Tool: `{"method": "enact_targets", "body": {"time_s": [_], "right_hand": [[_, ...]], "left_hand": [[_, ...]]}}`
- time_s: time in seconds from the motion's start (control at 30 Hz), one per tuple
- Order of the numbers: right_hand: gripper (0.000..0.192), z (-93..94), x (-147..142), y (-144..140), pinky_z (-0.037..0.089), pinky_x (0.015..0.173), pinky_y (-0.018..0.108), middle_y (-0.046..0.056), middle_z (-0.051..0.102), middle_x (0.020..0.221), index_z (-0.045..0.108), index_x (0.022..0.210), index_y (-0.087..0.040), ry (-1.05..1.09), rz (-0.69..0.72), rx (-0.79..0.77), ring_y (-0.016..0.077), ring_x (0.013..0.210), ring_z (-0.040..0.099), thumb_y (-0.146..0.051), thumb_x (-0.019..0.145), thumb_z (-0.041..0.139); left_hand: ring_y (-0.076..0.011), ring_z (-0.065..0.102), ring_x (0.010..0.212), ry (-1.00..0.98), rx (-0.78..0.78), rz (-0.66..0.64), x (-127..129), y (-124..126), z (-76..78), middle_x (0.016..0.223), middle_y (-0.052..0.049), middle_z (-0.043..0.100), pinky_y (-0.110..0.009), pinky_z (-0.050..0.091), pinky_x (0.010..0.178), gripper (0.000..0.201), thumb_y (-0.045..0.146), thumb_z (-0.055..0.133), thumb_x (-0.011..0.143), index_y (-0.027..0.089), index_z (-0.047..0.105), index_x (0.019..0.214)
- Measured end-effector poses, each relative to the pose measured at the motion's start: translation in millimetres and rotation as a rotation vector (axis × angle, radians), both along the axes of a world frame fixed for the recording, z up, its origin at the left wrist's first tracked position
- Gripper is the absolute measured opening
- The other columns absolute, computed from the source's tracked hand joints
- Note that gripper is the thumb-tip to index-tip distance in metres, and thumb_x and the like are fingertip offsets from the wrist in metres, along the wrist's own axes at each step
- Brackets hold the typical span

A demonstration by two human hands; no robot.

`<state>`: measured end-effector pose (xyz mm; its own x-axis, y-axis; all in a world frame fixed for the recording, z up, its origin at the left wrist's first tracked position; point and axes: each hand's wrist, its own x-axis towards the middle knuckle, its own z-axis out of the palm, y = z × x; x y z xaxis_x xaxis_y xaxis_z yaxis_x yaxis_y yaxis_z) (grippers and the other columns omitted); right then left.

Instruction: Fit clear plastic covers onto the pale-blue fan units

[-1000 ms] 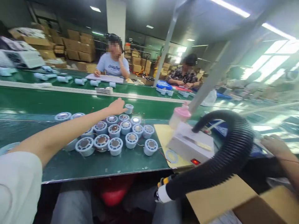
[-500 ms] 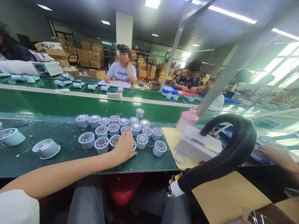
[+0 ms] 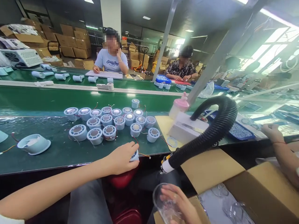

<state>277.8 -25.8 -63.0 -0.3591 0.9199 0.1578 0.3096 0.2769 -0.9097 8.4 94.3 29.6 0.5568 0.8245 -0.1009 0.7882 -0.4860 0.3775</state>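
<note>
- my left hand (image 3: 121,157) has its grip closed around one small light-blue fan housing (image 3: 135,155), right at the near edge of the green surface (image 3: 70,152). fingers wrap the top and side, so only a bit of the part and its thin wires peek out on the right
- my right hand (image 3: 181,203) is low down in front of me, grip curled around a clear round plastic piece (image 3: 163,202). it's see-through and a bit blurry, so I can't tell exactly what it is
- progress-wise I'd guess I'm just at the start with this one: one housing off the pile, clear piece in the other hand, the two well apart
- a whole cluster of housings (image 3: 109,123) sits untouched further back on the surface, so lots left
- open cardboard box (image 3: 257,189) on my right has more clear pieces in it
- black ribbed hose (image 3: 210,130) arcs over a white box unit (image 3: 187,130), and a pink-capped bottle (image 3: 178,107) is behind that
- somebody else's hand (image 3: 271,132) rests far right
</note>
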Motion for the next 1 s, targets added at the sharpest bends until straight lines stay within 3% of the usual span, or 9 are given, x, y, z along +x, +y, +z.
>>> {"method": "enact_targets", "body": {"time_s": [0.13,0.2,0.27,0.37,0.43,0.53,0.67,0.83,1.0], "right_hand": [[0.058,22.2,-45.2,-0.7,0.053,0.088,0.04,0.014,0.05,0.127,0.046,0.135,-0.027,-0.354,-0.056,0.396,0.0285,0.113,0.057,-0.019,0.078,0.053],[0.064,33.3,-57.1,1.8,0.053,0.086,0.045,0.015,0.048,0.127,0.044,0.137,-0.028,-0.487,-0.11,0.45,0.0302,0.112,0.055,-0.012,0.075,0.052],[0.063,39.7,-63.6,4.6,0.053,0.084,0.048,0.016,0.046,0.13,0.048,0.133,-0.027,-0.566,-0.149,0.392,0.032,0.11,0.053,-0.009,0.073,0.053],[0.042,42.3,-65.6,6.8,0.051,0.087,0.045,0.013,0.046,0.133,0.065,0.106,-0.024,-0.56,-0.069,0.172,0.0308,0.11,0.053,-0.006,0.069,0.058],[0.023,43.6,-63.8,7.0,0.048,0.091,0.04,0.009,0.048,0.131,0.067,0.086,-0.022,-0.458,0.013,-0.001,0.0278,0.112,0.053,-0.008,0.069,0.064],[0.001,48.7,-60.2,7.1,0.044,0.094,0.034,0.006,0.053,0.123,0.065,0.077,-0.021,-0.236,0.009,-0.185,0.0224,0.111,0.054,-0.021,0.078,0.065],[0.03,57.2,-58.9,9.3,0.044,0.084,0.03,0.007,0.057,0.106,0.062,0.065,-0.018,-0.074,-0.122,-0.251,0.0196,0.1,0.056,-0.028,0.09,0.048],[0.038,55.5,-57.1,16.5,0.045,0.074,0.029,0.007,0.055,0.095,0.056,0.054,-0.017,0.142,-0.205,-0.422,0.0201,0.089,0.057,-0.043,0.081,0.059],[0.043,38.9,-49.1,21.0,0.049,0.07,0.029,0.007,0.062,0.095,0.06,0.051,-0.016,0.432,-0.208,-0.604,0.0201,0.088,0.061,-0.051,0.074,0.067]], "left_hand": [[-0.0166,0.061,0.075,-0.16,-0.364,-0.036,2.7,-18.6,1.5,0.089,-0.001,0.064,-0.023,0.049,0.059,0.027,0.024,0.035,0.084,0.02,0.056,0.102],[-0.0159,0.059,0.069,-0.268,-0.657,-0.028,3.6,-28.5,-1.6,0.085,-0.001,0.064,-0.022,0.046,0.051,0.03,0.024,0.035,0.082,0.018,0.059,0.099],[-0.0163,0.059,0.077,-0.373,-0.796,-0.059,4.9,-36.8,-5.4,0.09,-0.001,0.064,-0.023,0.048,0.063,0.026,0.021,0.042,0.078,0.017,0.062,0.093],[-0.0164,0.057,0.091,-0.433,-0.646,-0.138,6.7,-46.3,-10.4,0.096,-0.001,0.06,-0.025,0.044,0.084,0.02,0.014,0.049,0.074,0.018,0.065,0.086],[-0.0157,0.056,0.087,-0.439,-0.547,-0.128,7.3,-51.8,-14.5,0.094,-0.001,0.058,-0.026,0.044,0.082,0.018,0.013,0.051,0.076,0.019,0.065,0.086],[-0.0156,0.055,0.084,-0.542,-0.491,-0.02,7.9,-60.1,-25.4,0.094,-0.001,0.056,-0.027,0.045,0.079,0.017,0.019,0.06,0.078,0.02,0.062,0.095],[-0.0179,0.055,0.086,-0.721,-0.521,0.12,9.1,-67.3,-46.8,0.097,-0.002,0.052,-0.028,0.049,0.073,0.05,0.032,0.08,0.063,0.021,0.06,0.107],[-0.024,0.052,0.106,-0.68,-0.453,-0.012,7.9,-69.4,-60.9,0.112,-0.005,0.05,-0.041,0.043,0.096,0.062,0.031,0.087,0.052,0.027,0.065,0.11],[-0.0227,0.056,0.111,-0.815,-0.815,0.048,5.2,-75.6,-55.9,0.126,-0.006,0.054,-0.039,0.047,0.094,0.063,0.015,0.076,0.067,0.028,0.054,0.124]]}}
